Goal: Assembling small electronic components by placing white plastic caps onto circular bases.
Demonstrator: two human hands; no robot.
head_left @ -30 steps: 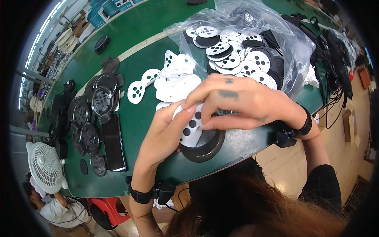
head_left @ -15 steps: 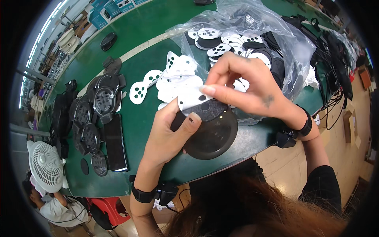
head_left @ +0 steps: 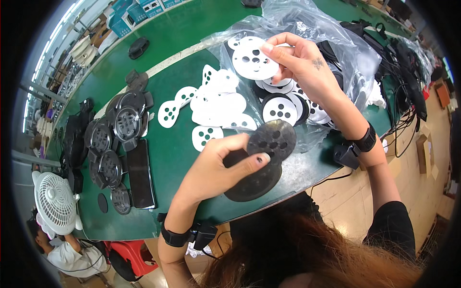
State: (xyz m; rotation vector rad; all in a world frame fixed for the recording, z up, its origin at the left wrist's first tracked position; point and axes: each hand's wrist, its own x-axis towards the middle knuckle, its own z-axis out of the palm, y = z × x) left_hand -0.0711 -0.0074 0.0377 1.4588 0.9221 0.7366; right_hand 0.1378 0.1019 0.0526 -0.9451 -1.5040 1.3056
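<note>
My left hand grips a black round pad with several holes, thumb on its lower edge. Just below it, partly behind the thumb, is a larger smooth black disc, also in that hand's grip. My right hand pinches a white round backing sheet with matching holes, raised over the pile. Under that sheet lie several white-faced and black pads, some inside a clear plastic bag. Loose white backing sheets are heaped left of the bag.
Black round housings and a dark flat phone-like slab lie on the green table at left. A white fan stands beyond the left edge, near another person. Black cables hang at right.
The white backing sheet has come off the black pad; my right hand has carried it up and away. My left hand has shifted slightly right with the pad and disc.
</note>
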